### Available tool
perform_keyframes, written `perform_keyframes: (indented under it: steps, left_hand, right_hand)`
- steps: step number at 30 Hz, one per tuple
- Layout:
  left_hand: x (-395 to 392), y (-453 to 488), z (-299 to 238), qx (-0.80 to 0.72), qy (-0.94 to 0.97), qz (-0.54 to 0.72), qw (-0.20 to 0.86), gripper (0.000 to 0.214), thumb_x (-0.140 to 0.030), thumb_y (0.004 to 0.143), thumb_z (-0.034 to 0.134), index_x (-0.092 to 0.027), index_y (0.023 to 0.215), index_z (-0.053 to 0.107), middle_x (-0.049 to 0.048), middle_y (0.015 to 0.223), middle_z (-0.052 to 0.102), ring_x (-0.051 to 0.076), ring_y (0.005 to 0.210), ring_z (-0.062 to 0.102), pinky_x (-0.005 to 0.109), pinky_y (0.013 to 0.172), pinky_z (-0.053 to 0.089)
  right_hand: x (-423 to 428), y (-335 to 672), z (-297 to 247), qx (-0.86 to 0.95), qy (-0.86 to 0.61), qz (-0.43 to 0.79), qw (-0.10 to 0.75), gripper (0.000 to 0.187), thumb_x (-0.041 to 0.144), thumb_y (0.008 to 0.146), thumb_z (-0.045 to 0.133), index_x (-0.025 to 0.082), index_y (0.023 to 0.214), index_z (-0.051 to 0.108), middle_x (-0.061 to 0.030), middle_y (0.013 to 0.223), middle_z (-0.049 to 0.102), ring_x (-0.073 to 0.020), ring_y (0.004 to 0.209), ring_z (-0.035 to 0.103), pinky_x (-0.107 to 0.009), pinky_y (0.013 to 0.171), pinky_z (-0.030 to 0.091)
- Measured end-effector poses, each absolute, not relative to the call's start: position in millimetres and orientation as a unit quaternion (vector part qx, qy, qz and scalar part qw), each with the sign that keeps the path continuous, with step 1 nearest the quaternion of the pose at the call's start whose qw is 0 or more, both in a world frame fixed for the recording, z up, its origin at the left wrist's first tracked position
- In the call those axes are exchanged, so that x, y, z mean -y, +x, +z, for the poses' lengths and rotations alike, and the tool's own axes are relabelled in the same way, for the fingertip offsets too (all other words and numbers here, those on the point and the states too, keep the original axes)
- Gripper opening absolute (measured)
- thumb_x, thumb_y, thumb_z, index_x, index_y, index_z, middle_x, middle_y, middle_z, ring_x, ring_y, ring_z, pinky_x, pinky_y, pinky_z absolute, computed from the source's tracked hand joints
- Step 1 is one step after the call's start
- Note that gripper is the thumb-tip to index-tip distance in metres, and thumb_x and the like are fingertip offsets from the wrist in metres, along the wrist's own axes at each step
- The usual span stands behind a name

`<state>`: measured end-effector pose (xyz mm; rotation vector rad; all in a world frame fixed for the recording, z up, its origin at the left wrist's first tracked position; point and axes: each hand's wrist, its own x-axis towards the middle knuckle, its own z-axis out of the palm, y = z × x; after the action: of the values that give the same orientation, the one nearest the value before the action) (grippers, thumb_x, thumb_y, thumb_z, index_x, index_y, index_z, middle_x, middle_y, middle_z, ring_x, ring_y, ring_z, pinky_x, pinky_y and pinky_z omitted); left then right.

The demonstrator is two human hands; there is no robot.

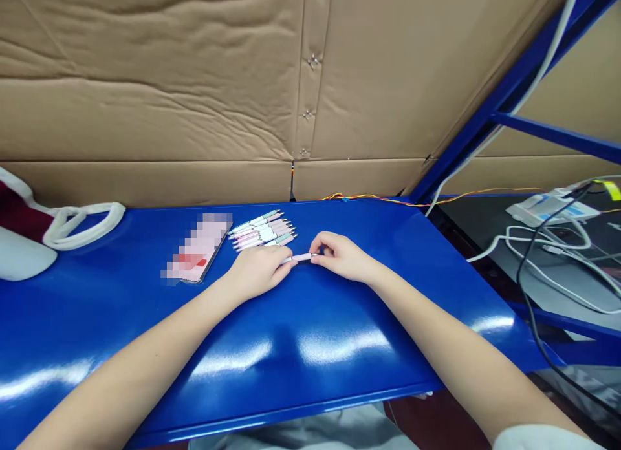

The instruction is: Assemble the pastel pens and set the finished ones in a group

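Observation:
Both my hands hold one pale pink pen (301,258) level just above the blue table (310,346). My left hand (259,269) is closed around its left end. My right hand (339,255) pinches its right end with the fingertips. Just behind my left hand lies a row of several pastel pens (264,231), side by side, tips pointing right and away.
A blurred pink flat packet (198,249) lies left of the pens. At the far left are a white bag with a rope handle (82,218). Cardboard (194,101) lines the back. A blue frame post (485,114), cables (543,256) and a white device (550,207) are on the right.

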<state>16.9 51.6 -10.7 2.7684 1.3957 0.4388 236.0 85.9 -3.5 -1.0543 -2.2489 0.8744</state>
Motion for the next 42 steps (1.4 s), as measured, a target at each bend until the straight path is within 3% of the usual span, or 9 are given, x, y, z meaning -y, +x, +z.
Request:
perform_keyframes:
  steps: [7, 12, 18, 24, 31, 35, 39, 42]
  left_hand:
    - [-51, 19, -8, -0.452, 0.884, 0.124, 0.006, 0.028, -0.034, 0.094, 0.039, -0.02, 0.094, 0.063, 0.0034, 0.088, 0.07, 0.018, 0.082, 0.066, 0.025, 0.064, 0.046]
    - [-51, 18, -10, -0.456, 0.881, 0.125, -0.002, 0.025, -0.04, 0.09, 0.048, -0.022, 0.104, 0.059, 0.0027, 0.099, 0.07, 0.019, 0.086, 0.066, 0.025, 0.063, 0.046]
    - [-49, 19, -8, -0.45, 0.888, 0.094, -0.011, 0.023, -0.034, 0.093, 0.043, -0.02, 0.097, 0.061, 0.0036, 0.089, 0.069, 0.018, 0.08, 0.065, 0.025, 0.061, 0.045]
    - [-51, 21, -8, -0.443, 0.891, 0.083, -0.057, 0.032, -0.035, 0.095, 0.038, -0.016, 0.089, 0.064, 0.007, 0.09, 0.066, 0.021, 0.084, 0.062, 0.029, 0.068, 0.046]
    - [-51, 17, -4, -0.444, 0.892, 0.057, -0.056, 0.027, -0.034, 0.091, 0.044, -0.017, 0.088, 0.064, 0.0072, 0.089, 0.065, 0.021, 0.082, 0.061, 0.03, 0.065, 0.046]
    - [-50, 16, -2, -0.461, 0.884, 0.054, -0.056, 0.022, -0.032, 0.089, 0.047, -0.018, 0.089, 0.063, 0.0069, 0.091, 0.065, 0.022, 0.084, 0.061, 0.029, 0.064, 0.046]
    - [-50, 16, -5, -0.449, 0.885, 0.107, -0.057, 0.026, -0.04, 0.087, 0.051, -0.018, 0.097, 0.062, 0.0072, 0.095, 0.064, 0.022, 0.087, 0.06, 0.029, 0.065, 0.046]
    - [-49, 17, -8, -0.415, 0.893, 0.165, -0.062, 0.026, -0.039, 0.089, 0.048, -0.019, 0.099, 0.061, 0.0063, 0.096, 0.064, 0.021, 0.088, 0.059, 0.029, 0.07, 0.046]
  right_hand:
    - [-85, 236, -6, 0.863, -0.357, 0.244, 0.26, 0.01, 0.01, 0.076, 0.062, 0.017, 0.076, 0.056, 0.0015, 0.075, 0.052, -0.0106, 0.064, 0.046, -0.023, 0.063, 0.037]
    - [-87, 236, -11, 0.869, -0.357, 0.225, 0.258, 0.011, 0.008, 0.076, 0.062, 0.017, 0.082, 0.057, -0.0001, 0.078, 0.054, -0.0121, 0.069, 0.05, -0.024, 0.066, 0.04]
    - [-84, 237, -10, 0.904, -0.341, 0.161, 0.203, 0.008, 0.013, 0.083, 0.058, 0.017, 0.086, 0.064, -0.0047, 0.085, 0.059, -0.0159, 0.081, 0.055, -0.027, 0.073, 0.043]
    - [-81, 237, -4, 0.901, -0.387, 0.086, 0.176, 0.006, 0.011, 0.08, 0.058, 0.017, 0.083, 0.058, -0.0038, 0.086, 0.056, -0.0154, 0.078, 0.053, -0.025, 0.067, 0.041]
    - [-92, 250, -7, 0.908, -0.392, 0.082, 0.12, 0.013, 0.017, 0.086, 0.055, 0.019, 0.094, 0.064, -0.0056, 0.093, 0.058, -0.0174, 0.086, 0.056, -0.027, 0.073, 0.043]
    - [-96, 253, -7, 0.896, -0.392, 0.112, 0.176, 0.012, 0.015, 0.083, 0.058, 0.018, 0.091, 0.067, -0.0055, 0.088, 0.06, -0.0166, 0.083, 0.057, -0.027, 0.075, 0.045]
    - [-85, 239, -5, 0.875, -0.344, 0.217, 0.261, 0.01, 0.015, 0.079, 0.064, 0.017, 0.087, 0.069, -0.0027, 0.078, 0.06, -0.0122, 0.068, 0.055, -0.024, 0.064, 0.045]
    - [-76, 229, -8, 0.883, -0.315, 0.236, 0.256, 0.011, 0.014, 0.078, 0.065, 0.016, 0.087, 0.071, -0.0029, 0.077, 0.061, -0.0114, 0.066, 0.055, -0.024, 0.064, 0.045]
